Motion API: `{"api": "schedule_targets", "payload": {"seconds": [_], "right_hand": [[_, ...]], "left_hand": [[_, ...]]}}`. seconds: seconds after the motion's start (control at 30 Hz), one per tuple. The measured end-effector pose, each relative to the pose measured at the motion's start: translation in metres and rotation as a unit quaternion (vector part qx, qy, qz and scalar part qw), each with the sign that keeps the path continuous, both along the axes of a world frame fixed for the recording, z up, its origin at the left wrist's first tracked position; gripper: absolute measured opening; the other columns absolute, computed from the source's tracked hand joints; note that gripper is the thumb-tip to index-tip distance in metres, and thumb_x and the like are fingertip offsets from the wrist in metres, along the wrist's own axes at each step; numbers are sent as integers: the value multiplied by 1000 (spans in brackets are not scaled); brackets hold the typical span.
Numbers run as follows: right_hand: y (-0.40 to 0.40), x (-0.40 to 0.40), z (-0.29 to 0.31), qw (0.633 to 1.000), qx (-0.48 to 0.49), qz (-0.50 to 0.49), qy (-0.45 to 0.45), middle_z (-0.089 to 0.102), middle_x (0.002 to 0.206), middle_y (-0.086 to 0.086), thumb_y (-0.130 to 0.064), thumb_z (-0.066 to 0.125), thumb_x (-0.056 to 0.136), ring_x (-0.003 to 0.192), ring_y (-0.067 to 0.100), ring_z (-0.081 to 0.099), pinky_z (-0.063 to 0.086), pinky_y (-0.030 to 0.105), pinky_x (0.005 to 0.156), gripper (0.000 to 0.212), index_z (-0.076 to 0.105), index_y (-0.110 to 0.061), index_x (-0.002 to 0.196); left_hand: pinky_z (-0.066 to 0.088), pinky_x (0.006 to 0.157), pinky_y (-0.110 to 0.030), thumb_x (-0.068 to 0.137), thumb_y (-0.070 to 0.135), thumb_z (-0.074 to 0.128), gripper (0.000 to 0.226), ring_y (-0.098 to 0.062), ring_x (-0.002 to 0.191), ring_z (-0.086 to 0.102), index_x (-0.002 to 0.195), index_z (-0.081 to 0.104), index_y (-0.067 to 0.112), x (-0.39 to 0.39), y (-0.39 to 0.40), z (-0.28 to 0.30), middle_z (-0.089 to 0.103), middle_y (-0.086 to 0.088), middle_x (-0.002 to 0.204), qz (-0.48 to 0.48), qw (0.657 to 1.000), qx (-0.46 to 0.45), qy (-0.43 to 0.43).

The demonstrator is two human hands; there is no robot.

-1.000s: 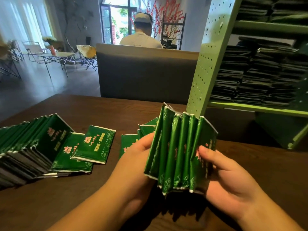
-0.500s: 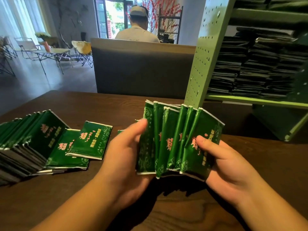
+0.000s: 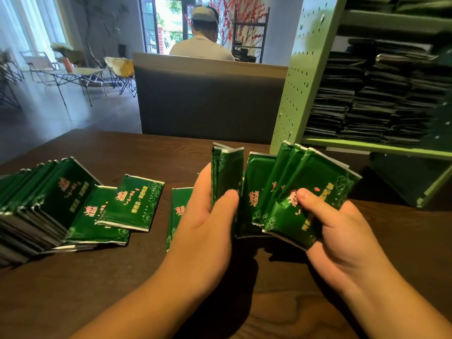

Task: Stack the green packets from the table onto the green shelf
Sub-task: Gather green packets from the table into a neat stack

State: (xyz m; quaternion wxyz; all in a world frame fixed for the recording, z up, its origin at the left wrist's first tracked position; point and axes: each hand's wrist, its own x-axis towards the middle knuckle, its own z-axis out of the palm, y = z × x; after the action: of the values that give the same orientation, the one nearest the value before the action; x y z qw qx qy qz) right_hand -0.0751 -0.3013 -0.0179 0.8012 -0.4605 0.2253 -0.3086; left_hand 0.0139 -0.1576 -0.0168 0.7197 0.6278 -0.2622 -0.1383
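Shelf already carries many dark stacks. Left hand pinches 2 green packets; right hand fingers grip a fanned bunch above the surface, not yet shelved. Long row remains there.

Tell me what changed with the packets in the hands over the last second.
The single fan of held packets has split: the left hand now grips two, and the right hand pinches the rest, tilted right with their faces showing. The packets on the table, the long row included, and the green shelf stayed put.
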Motion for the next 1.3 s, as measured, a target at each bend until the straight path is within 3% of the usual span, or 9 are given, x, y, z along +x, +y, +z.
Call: {"api": "schedule_targets", "payload": {"seconds": [0.1, 0.2, 0.5, 0.6, 0.73, 0.93, 1.07, 1.23, 1.3], "right_hand": [[5, -1, 1, 1000, -28, -5, -1, 75, 107, 23, -9, 76, 64, 100, 36, 74, 55, 57, 94, 63, 61, 1, 124], [8, -4, 2, 997, -25, 65, -17, 74, 107, 25, -6, 72, 69, 99, 38, 74, 59, 54, 84, 53, 64, 0, 120], [3, -7, -10, 967, 39, 229, -107, 67, 122, 31, -14, 102, 46, 109, 46, 68, 57, 60, 79, 80, 71, -5, 120], [4, -2, -5, 936, 99, 297, -160, 38, 145, 44, -3, 45, 106, 136, 57, 39, 26, 70, 111, 46, 32, 10, 149], [-11, -12, -16, 949, 123, 258, -133, 17, 154, 44, -13, 0, 112, 147, 54, 18, 2, 63, 119, 50, 12, 13, 153], [-6, 2, -12, 935, 234, 251, -96, 44, 144, 39, -8, 88, 77, 128, 52, 53, 49, 67, 93, 86, 41, 1, 148], [-11, -17, -18, 923, 247, 292, -53, 17, 158, 36, -20, 27, 113, 150, 49, 19, 12, 62, 120, 55, -8, -5, 153], [-25, -10, -12, 951, 142, 238, -134, 18, 162, 26, -27, 11, 113, 152, 41, 18, 5, 55, 123, 53, 15, 5, 155], [-23, -1, -8, 959, 146, 194, -144, 41, 154, 22, -16, 36, 106, 144, 38, 40, 28, 58, 118, 44, 51, 6, 142]], "left_hand": [[46, 79, -5, 106, 20, 47, 35, 5, 106, 65, 116, 61, 51, -17, 12, -3, 71, 22, 112, -34, 994, -51, -90], [47, 103, -28, 97, 33, 47, 39, -8, 126, 59, 130, 54, 52, -8, 7, -10, 65, 15, 130, -73, 992, -43, -97], [58, 84, -43, 90, 35, 55, 29, -27, 108, 72, 116, 69, 40, -6, 6, -10, 75, -4, 117, -150, 978, -102, 105], [59, 78, -44, 91, 21, 67, 27, -34, 102, 73, 118, 69, 26, -7, 5, -7, 75, -15, 114, -161, 968, -104, 163], [59, 81, -45, 96, 12, 62, 21, -37, 100, 74, 115, 68, 18, -5, 5, -6, 75, -17, 109, -123, 977, -74, 159], [52, 77, -48, 78, 23, 79, 54, -38, 93, 59, 124, 57, 6, -5, 8, -1, 66, -19, 107, -159, 941, -130, 269], [48, 67, -39, 66, 1, 71, 50, -32, 77, 58, 114, 58, 2, -4, 8, 3, 67, -18, 88, -183, 931, -138, 283], [58, 56, -35, 87, -8, 47, 30, -25, 59, 69, 96, 68, 11, 3, 9, 3, 73, -14, 77, -122, 938, -146, 289], [57, 60, -36, 86, -8, 46, 30, -25, 56, 68, 91, 68, 12, 4, 10, 6, 72, -13, 73, -119, 936, -161, 289]]}}
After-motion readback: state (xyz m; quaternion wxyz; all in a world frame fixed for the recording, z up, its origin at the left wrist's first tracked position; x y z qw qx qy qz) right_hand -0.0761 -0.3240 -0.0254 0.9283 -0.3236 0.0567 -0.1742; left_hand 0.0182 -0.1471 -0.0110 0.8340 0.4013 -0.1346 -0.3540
